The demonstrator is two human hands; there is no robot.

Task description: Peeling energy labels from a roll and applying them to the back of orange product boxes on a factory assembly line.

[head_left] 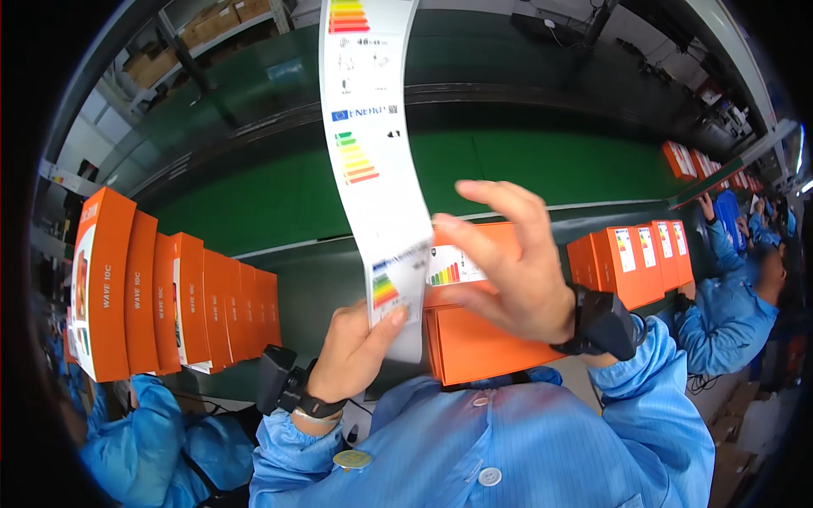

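Left hand [351,347]: thumb and fingers pinched on lower part of white label strip [377,190], far end rising forward. Right hand [529,271]: fingers spread wide, close beside strip, contact unclear. Beneath right hand: orange boxes [495,347], one labelled. Step, apparently: label handling; next move seemingly calling for light fingertip grip. Farther: green belt [525,165].
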